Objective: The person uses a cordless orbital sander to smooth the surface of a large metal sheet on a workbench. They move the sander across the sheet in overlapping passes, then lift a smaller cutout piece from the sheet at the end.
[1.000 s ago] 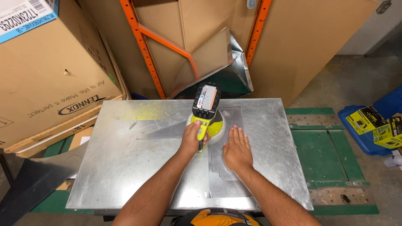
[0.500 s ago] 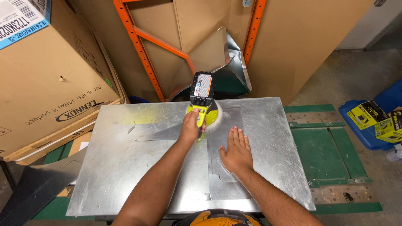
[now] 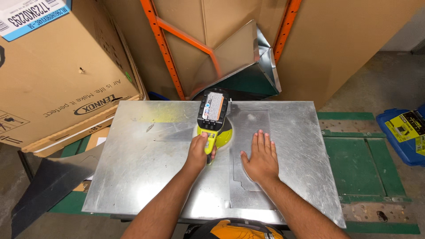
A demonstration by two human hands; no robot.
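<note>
A yellow-green and black power tool point(image 3: 214, 121) on silvery grey sheet metal point(image 3: 146, 168), orange rack posts point(image 3: 164, 48) behind.

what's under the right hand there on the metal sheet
The right hand lies flat on a smaller cut metal piece, which rests on the big sheet. Whatever lies directly beneath the palm is covered.

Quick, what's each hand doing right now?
Left hand: closed around the yellow-green cordless power tool.
Right hand: open, pressed flat on the small sheet-metal piece.
</note>
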